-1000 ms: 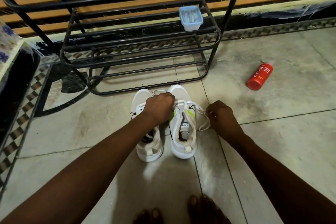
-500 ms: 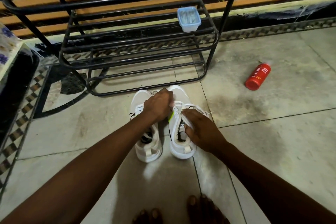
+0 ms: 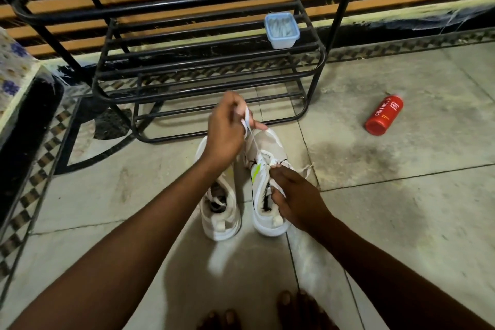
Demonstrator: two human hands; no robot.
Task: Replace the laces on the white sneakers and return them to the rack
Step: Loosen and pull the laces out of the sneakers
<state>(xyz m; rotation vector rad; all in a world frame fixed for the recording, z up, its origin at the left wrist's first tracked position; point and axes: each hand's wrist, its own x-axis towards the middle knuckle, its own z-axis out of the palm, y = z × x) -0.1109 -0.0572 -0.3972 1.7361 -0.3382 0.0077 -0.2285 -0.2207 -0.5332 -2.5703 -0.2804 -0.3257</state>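
Two white sneakers stand side by side on the tiled floor, toes toward the rack: the left sneaker (image 3: 220, 211) and the right sneaker (image 3: 267, 153) with a lime stripe. My left hand (image 3: 227, 128) is raised above their toes and pinches a white lace (image 3: 247, 122) that runs taut down to the right sneaker. My right hand (image 3: 294, 195) grips the right sneaker at its tongue and collar. A loose lace end (image 3: 305, 169) trails to the right of that shoe.
The black metal shoe rack (image 3: 209, 67) stands just beyond the sneakers, with a small blue-lidded plastic box (image 3: 281, 31) on a shelf. A red body wash bottle (image 3: 384, 115) lies on the floor at right. A dark cabinet edge (image 3: 24, 120) is at left. My bare toes (image 3: 294, 311) show at the bottom.
My left hand has lifted away from the shoe toward the rack, drawing the lace up. My right hand came in from the right and now holds the right sneaker.
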